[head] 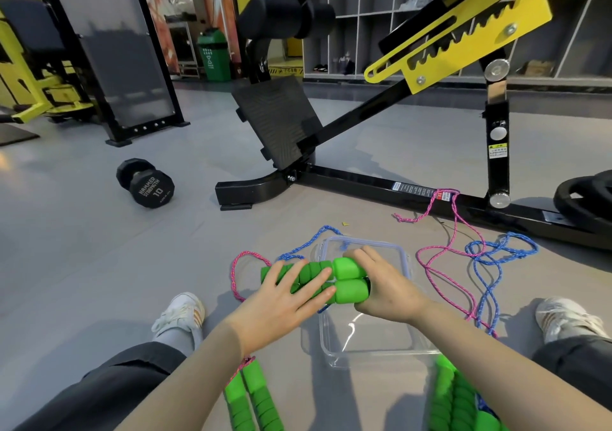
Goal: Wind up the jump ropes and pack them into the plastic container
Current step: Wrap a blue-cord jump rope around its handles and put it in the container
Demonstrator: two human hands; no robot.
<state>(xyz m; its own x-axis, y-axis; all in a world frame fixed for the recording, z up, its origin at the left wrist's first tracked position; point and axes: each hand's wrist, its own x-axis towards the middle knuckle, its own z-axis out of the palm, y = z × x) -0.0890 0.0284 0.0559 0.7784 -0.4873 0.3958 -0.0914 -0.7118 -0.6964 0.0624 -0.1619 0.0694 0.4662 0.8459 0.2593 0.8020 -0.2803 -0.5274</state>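
Observation:
Two green foam jump-rope handles (347, 278) lie side by side above the far end of a clear plastic container (367, 348) on the floor. My right hand (381, 285) grips their right ends, fingers curled over the top and thumb underneath. My left hand (291, 295) lies flat on the handles' left part with straight fingers. Pink rope (430, 268) and blue rope (500, 252) trail loose over the floor to the right; a pink loop (236, 271) and a blue strand (318, 235) run out to the left. The container's clear lid (390, 248) lies just beyond it.
More green handles lie near my left forearm (251, 397) and by my right forearm (460, 401). My legs and white shoes frame the area. A black bench frame (364, 182) crosses behind, a dumbbell (145, 182) sits at left, weight plates (586, 195) at right.

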